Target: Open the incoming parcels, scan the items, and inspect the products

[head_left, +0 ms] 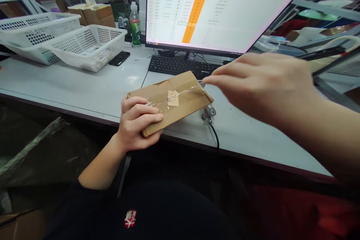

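My left hand [137, 123] grips the near end of a flat brown cardboard parcel [182, 93], fingers wrapped over its top. Clear tape runs across the parcel over a small label. My right hand [261, 84] hovers at the parcel's far right corner, its fingers held together with the tips touching the tape's end. Whether anything is pinched between them is hidden. A small metal device on a black cable [208, 114] lies on the white desk [92, 90] just beneath the parcel.
A black keyboard [180, 65] and a large monitor [225, 7] showing a spreadsheet stand behind the parcel. White plastic baskets [87, 47], a black phone [119, 59], a green-labelled bottle [135, 26] and cardboard boxes [95, 14] sit at the left. Shelving stands at the right.
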{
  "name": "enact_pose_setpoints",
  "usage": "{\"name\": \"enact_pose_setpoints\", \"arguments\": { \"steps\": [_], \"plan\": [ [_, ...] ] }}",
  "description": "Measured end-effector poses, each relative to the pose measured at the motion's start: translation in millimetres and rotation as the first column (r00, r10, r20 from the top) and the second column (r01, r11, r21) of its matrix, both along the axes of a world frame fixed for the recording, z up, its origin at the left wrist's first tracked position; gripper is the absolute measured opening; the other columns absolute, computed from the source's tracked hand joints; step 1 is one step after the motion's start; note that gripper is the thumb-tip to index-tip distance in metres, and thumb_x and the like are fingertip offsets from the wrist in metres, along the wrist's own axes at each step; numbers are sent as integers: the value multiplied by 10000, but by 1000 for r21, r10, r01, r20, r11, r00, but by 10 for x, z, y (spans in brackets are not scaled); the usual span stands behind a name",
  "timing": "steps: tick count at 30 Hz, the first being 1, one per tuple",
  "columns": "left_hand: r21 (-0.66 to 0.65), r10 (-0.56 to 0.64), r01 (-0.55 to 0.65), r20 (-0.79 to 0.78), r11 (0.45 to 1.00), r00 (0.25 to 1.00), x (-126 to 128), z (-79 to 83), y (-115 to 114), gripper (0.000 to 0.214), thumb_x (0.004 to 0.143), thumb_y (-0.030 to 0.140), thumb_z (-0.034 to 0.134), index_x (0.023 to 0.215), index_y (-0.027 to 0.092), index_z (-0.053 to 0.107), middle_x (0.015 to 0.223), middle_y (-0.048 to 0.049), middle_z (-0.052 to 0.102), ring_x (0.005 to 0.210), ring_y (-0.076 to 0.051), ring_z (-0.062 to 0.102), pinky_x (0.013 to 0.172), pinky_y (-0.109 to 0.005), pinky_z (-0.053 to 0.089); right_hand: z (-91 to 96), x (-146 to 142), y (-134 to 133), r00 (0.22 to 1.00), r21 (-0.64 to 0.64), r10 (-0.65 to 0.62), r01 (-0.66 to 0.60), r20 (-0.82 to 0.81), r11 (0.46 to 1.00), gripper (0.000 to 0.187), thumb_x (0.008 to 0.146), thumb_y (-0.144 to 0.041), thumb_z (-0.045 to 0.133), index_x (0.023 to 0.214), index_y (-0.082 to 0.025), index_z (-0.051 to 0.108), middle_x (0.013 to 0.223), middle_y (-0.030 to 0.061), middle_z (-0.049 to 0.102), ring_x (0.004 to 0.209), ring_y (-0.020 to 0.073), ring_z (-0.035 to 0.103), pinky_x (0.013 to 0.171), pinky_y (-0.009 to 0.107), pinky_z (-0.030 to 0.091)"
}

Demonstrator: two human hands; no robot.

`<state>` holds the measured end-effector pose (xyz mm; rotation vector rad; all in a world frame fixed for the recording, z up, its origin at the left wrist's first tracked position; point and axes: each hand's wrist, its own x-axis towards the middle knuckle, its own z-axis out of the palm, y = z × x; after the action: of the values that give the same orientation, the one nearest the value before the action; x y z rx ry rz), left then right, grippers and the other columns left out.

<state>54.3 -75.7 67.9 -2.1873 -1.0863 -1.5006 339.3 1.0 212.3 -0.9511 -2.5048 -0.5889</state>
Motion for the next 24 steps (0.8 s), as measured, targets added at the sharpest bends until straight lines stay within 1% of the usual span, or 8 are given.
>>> {"name": "enact_pose_setpoints", "arguments": {
  "steps": [3, 5, 8, 11, 14, 16, 19, 24],
  "plan": [
    [-135, -50, 55, 37, 989, 998, -154, 105, 61, 329, 893, 531, 614, 1054, 293, 774, 1054, -72, 768, 1188, -320, 630, 1202, -614, 354, -294, 447, 461, 981, 78, -184, 189, -63, 979, 348, 1060, -349, 483, 1114, -249, 812, 1116, 115, 786, 855, 225, 607, 649, 377, 303],
    [-245, -82, 93, 52, 965, 995, -260, 261, 124, 364, 986, 534, 521, 1036, 281, 778, 1067, -62, 778, 1147, -297, 676, 1283, -640, 204, -662, 762, 797, 967, 2, -217, 219, -130, 976, 322, 1021, -397, 546, 1017, -237, 825, 969, 110, 790, 715, 197, 563, 603, 355, 319],
    [-410, -86, 75, -7, 909, 996, -357, 557, 248, 341, 1018, 499, 540, 1009, 265, 788, 1061, -51, 785, 1014, -244, 722, 1212, -548, 379, -1226, 1073, 1126, 952, -93, -261, 249, -162, 964, 348, 991, -419, 573, 859, -201, 811, 720, 98, 737, 558, 164, 505, 537, 331, 331],
    [-536, -96, -28, -202, 844, 975, -368, 815, 402, 416, 956, 565, 618, 1211, 272, 768, 1335, -85, 723, 1144, -270, 700, 997, -415, 538, -1466, 1074, 1163, 960, -82, -224, 213, -166, 974, 339, 972, -419, 571, 892, -183, 800, 688, 83, 723, 552, 185, 539, 514, 306, 367],
    [-645, -128, -155, -369, 748, 921, -340, 989, 563, 552, 917, 634, 622, 1339, 290, 715, 1307, -78, 743, 1102, -280, 717, 861, -360, 546, -1235, 768, 948, 965, -107, -143, 122, -221, 987, 343, 1013, -394, 521, 1081, -191, 790, 976, 136, 790, 778, 251, 668, 626, 358, 498],
    [-683, -157, -199, -422, 703, 893, -315, 1070, 646, 575, 886, 658, 642, 1339, 310, 714, 1168, -51, 788, 979, -264, 733, 771, -326, 522, -908, 444, 728, 952, -225, 0, -72, -306, 972, 342, 1034, -388, 532, 1237, -227, 755, 1184, 138, 769, 1020, 274, 694, 775, 403, 557],
    [-673, -198, -226, -491, 704, 848, -262, 1151, 711, 520, 873, 658, 640, 1278, 350, 743, 1038, -24, 798, 851, -245, 717, 681, -304, 466, -425, -59, 437, 941, -399, 294, -338, -170, 852, 361, 970, -419, 667, 1268, -236, 757, 1242, 125, 740, 1131, 285, 663, 933, 441, 547],
    [-612, -167, -314, -600, 726, 782, -203, 1184, 723, 369, 910, 582, 580, 1124, 362, 784, 856, -12, 756, 717, -236, 655, 651, -316, 410, -92, -534, 261, 916, -400, 347, -247, 201, 883, 379, 851, -352, 799, 1177, -163, 756, 1169, 145, 722, 1063, 294, 636, 886, 400, 503]
  ]
}}
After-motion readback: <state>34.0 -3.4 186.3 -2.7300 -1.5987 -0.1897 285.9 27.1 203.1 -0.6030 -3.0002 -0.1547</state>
